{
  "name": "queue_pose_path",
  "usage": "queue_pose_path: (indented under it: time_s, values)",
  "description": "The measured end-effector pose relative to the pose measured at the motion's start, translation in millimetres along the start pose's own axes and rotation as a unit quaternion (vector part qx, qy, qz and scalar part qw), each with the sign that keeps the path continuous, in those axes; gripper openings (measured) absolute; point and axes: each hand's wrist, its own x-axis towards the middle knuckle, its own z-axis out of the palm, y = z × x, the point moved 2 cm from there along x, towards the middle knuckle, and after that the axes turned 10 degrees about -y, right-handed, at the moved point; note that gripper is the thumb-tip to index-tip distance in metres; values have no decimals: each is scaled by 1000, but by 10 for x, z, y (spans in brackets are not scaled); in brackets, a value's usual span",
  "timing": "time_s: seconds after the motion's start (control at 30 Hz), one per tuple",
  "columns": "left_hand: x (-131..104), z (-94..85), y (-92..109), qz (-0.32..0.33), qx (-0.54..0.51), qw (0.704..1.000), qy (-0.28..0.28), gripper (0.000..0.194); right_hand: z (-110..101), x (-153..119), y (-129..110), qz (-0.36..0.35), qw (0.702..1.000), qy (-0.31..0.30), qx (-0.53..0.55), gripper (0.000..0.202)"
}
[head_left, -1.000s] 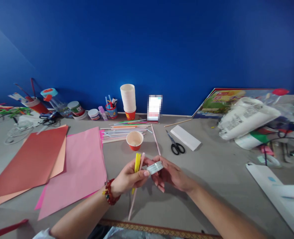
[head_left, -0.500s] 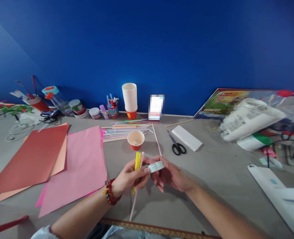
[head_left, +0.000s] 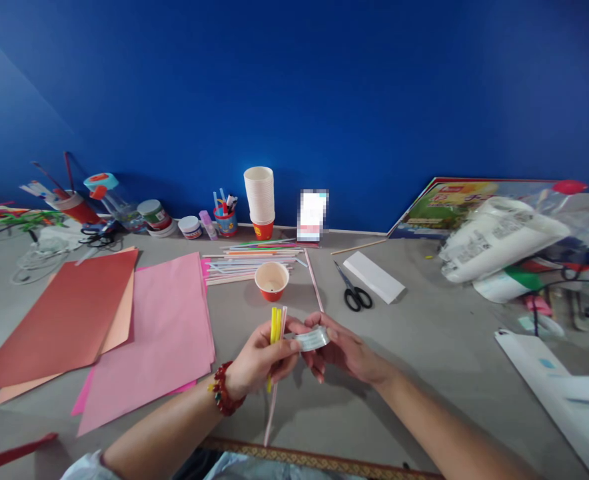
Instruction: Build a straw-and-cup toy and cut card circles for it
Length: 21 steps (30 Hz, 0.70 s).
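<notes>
My left hand (head_left: 254,357), with a red bead bracelet (head_left: 225,389) at the wrist, is closed around yellow straws (head_left: 275,325) and a longer pale pink straw (head_left: 270,423). The straws stand roughly upright, and the pale one reaches down towards the table's front edge. My left thumb also touches the near side of a roll of clear tape (head_left: 314,339). The fingers of my right hand (head_left: 349,353) grip that roll from its other side. Just beyond my hands sits a red and white paper cup (head_left: 272,291), upright, its inside visible.
Loose straws (head_left: 254,267) lie behind the cup. Black-handled scissors (head_left: 357,297) and a folded white sheet (head_left: 374,277) are to the right. Pink paper (head_left: 154,340) and red paper (head_left: 69,313) cover the left side. Stacked cups (head_left: 260,197) stand by the blue wall.
The tape roll has turned slightly in my fingers, showing more of its shiny face. Both hands stay almost in place, still holding the straws and tape.
</notes>
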Motion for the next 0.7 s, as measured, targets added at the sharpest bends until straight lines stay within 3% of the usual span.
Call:
queue_pose_path:
  time_s: [0.17, 0.27, 0.7]
  values:
    - [2, 12, -20, -32, 44, 996, 65, 29, 5, -13, -58, 30, 988, 78, -131, 35]
    - [0, 49, -24, -65, 68, 994, 61, 33, 17, -31, -102, 37, 962, 135, -236, 33]
    - [-7, 46, -72, -50, 27, 998, 40, 34, 48, -48, -48, 21, 964, 112, -242, 34]
